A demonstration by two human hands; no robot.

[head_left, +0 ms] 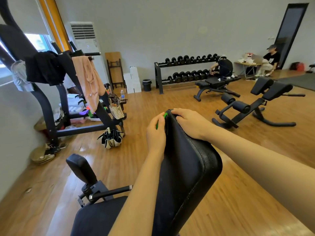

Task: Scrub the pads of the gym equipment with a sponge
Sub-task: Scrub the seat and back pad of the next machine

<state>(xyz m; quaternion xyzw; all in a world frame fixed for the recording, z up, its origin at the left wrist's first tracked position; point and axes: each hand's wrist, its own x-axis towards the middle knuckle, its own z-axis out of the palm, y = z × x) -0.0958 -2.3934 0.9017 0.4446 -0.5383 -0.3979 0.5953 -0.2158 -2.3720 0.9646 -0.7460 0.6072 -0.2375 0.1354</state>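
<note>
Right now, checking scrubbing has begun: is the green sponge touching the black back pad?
Touching. Head view: left hand presses green sponge against back pad's upper left edge.

A dumbbell rack (184, 72) stands against the far wall, with a small black bin (147, 85) just left of it. Clothes hang over a black frame (46, 106) at left, beside a white air conditioner (85, 38). A folded umbrella (110, 138) lies on the wooden floor (170, 99).

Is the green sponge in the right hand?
No, the left hand holds the green sponge against the black padded backrest.
</note>
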